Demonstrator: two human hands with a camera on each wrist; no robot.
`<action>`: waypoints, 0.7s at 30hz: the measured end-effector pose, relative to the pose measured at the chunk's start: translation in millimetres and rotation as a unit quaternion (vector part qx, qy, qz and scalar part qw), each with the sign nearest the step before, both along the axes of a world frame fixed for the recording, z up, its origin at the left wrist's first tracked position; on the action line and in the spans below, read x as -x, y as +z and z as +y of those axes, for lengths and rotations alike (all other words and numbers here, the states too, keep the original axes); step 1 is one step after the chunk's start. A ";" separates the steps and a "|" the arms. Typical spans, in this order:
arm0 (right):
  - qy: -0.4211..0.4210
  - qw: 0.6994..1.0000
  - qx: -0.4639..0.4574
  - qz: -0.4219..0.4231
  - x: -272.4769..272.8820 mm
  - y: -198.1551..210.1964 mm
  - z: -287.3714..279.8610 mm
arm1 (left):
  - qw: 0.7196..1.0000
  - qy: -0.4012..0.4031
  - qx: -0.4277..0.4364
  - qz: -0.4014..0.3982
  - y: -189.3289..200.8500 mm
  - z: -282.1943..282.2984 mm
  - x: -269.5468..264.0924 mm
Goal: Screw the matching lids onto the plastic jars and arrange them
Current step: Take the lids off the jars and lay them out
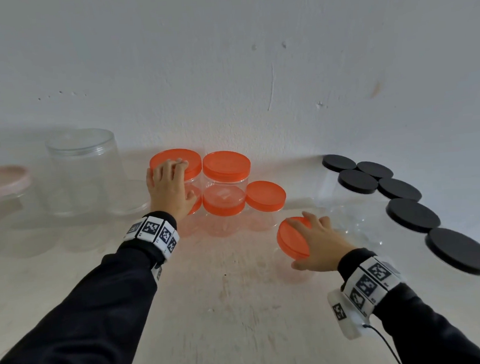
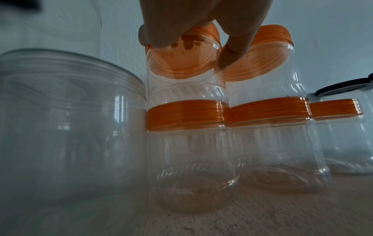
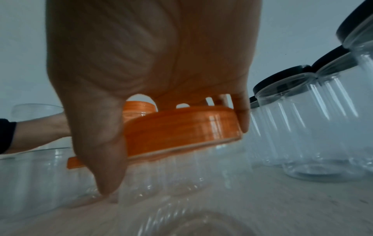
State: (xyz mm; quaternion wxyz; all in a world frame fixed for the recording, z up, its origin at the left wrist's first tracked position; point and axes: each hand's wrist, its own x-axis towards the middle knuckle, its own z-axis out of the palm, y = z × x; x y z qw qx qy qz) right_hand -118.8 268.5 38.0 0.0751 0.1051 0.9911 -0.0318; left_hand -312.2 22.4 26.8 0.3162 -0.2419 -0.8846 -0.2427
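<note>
At the back, orange-lidded clear jars stand in two stacks of two. My left hand [image 1: 180, 180] grips the lid of the left stack's top jar [image 1: 176, 160]; in the left wrist view fingers and thumb [image 2: 232, 52] curl round that lid [image 2: 181, 52]. The second stack [image 1: 226, 182] stands right beside it, and a single orange-lidded jar [image 1: 265, 197] is to its right. Nearer to me, my right hand [image 1: 300, 243] holds another orange-lidded jar [image 1: 291, 238] by its lid [image 3: 181, 129], tilted to the left. Its clear body is mostly hidden under the hand.
Several black-lidded clear jars [image 1: 411, 214] stand in a curved row along the right. Large clear jars [image 1: 84, 170] and a pink-lidded container [image 1: 3, 178] stand at the back left. A white wall rises behind the pale tabletop [image 1: 228, 310].
</note>
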 end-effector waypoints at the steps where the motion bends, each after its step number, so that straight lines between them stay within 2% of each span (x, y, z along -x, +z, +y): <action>1: 0.003 1.000 0.003 0.001 -0.6 0.9 -1.9 | 1.000 0.000 -0.002 -0.004 0.4 0.3 -0.5; 6: 0.014 0.997 -0.003 0.071 -2.4 10.4 -10.1 | 1.000 0.000 0.001 0.004 -0.3 -0.1 -0.5; 13: -0.028 0.957 0.042 0.285 9.3 45.1 -12.2 | 1.000 0.001 -0.014 0.007 -0.5 0.3 0.4; 16: -0.039 0.945 0.075 0.315 23.2 48.0 -11.8 | 0.999 -0.004 -0.026 0.021 -3.3 0.7 3.3; 21: -0.047 0.946 0.097 0.305 47.8 45.7 -12.4 | 0.999 -0.011 -0.040 0.030 -4.4 0.6 5.8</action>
